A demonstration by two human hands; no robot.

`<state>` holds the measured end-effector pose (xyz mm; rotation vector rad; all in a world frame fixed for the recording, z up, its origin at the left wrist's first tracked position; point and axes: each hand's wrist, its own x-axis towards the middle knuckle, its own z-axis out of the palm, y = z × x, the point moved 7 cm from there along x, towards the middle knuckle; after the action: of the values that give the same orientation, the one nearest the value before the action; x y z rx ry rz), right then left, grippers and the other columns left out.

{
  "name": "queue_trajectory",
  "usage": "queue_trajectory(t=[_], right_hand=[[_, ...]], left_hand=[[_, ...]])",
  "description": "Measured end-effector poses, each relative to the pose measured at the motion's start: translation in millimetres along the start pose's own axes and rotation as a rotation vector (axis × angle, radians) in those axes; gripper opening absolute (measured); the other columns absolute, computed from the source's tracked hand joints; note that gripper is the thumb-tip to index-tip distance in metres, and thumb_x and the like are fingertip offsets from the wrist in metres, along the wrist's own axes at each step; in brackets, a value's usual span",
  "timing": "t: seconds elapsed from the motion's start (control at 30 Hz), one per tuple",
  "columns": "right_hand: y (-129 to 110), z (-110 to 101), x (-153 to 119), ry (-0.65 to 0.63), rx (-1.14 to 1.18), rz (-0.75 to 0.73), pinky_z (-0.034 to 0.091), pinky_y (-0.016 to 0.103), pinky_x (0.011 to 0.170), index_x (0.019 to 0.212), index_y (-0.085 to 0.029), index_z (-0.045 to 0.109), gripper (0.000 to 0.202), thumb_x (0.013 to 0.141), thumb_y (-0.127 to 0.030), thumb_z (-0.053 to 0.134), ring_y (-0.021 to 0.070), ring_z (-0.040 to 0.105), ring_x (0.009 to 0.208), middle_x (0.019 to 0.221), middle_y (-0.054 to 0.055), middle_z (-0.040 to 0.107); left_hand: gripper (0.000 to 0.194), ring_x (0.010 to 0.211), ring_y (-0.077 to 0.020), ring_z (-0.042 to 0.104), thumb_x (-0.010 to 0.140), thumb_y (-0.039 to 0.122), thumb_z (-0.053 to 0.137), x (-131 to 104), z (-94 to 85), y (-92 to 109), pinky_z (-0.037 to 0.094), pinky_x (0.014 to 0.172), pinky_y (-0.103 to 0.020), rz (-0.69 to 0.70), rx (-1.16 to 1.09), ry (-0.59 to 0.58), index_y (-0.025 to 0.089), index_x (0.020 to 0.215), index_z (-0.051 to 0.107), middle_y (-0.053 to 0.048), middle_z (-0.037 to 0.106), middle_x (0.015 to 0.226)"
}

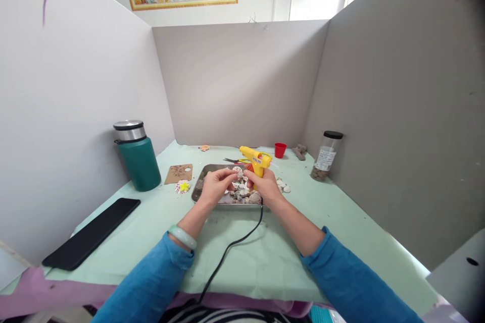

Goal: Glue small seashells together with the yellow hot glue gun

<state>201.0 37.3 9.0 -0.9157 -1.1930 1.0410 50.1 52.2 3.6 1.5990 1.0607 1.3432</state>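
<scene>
Both forearms point(299, 223) angle inward, left hand point(216, 185) with fingers bent toward thumb, right hand point(266, 186) curled gripping.

so the right hand point(268, 186) has a yellow glue gun point(257, 159) gripped by the handle, nozzle aimed left, black cord point(227, 251) trailing down toward the table's near edge. left hand point(217, 184) is right beside it with fingertips bunched together, can't make out if anything's pinched in there. both are over a metal tray point(227, 206) with shells and stones point(246, 196) in it. green bottle point(138, 164) and a flat black slab point(94, 232) off to the left, red cup point(280, 150) behind, black-lidded jar point(326, 157) on the right, all on a pale green cloth point(257, 267).
</scene>
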Motion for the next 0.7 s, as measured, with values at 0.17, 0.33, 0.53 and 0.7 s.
queue_trajectory(t=[0.17,0.33,0.53,0.7], right_hand=[[1.4,-0.4,-0.1,-0.013,0.035,0.026,0.038,0.022,0.041,0.090,-0.015,0.058,0.034,0.065,-0.036,0.068,0.0091,0.045,0.041,0.048,-0.005,0.052],[2.6,-1.6,-0.3,0.000,0.028,0.034,0.038,0.021,0.041,0.090,-0.015,0.058,0.034,0.064,-0.035,0.067,0.0087,0.045,0.041,0.047,-0.006,0.051],[3.0,-0.6,1.8,-0.042,0.028,0.014,0.037,0.021,0.039,0.088,-0.015,0.059,0.037,0.067,-0.045,0.067,0.0080,0.046,0.043,0.059,-0.002,0.057],[-4.7,-3.8,2.7,-0.104,0.050,-0.055,0.035,0.021,0.039,0.093,-0.014,0.059,0.043,0.071,-0.051,0.064,0.0064,0.044,0.041,0.065,-0.001,0.057]], left_hand=[[0.024,0.049,-0.0130,0.059,0.068,0.037,0.068,-4.4,-2.3,8.7,0.044,0.050,-0.023,0.122,0.119,0.064,0.018,0.082,0.073,-0.004,0.068,0.069],[0.018,0.048,-0.0134,0.058,0.070,0.033,0.066,-8.3,0.1,17.2,0.044,0.053,-0.025,0.192,0.209,0.054,0.020,0.080,0.073,-0.003,0.068,0.065],[0.017,0.051,-0.0134,0.058,0.073,0.032,0.063,-8.6,-3.6,18.2,0.044,0.056,-0.024,0.230,0.272,0.075,0.020,0.081,0.072,-0.003,0.067,0.066],[0.021,0.052,-0.0142,0.059,0.073,0.035,0.061,-5.6,-10.9,13.9,0.043,0.053,-0.023,0.174,0.268,0.127,0.018,0.081,0.070,-0.002,0.065,0.061]])
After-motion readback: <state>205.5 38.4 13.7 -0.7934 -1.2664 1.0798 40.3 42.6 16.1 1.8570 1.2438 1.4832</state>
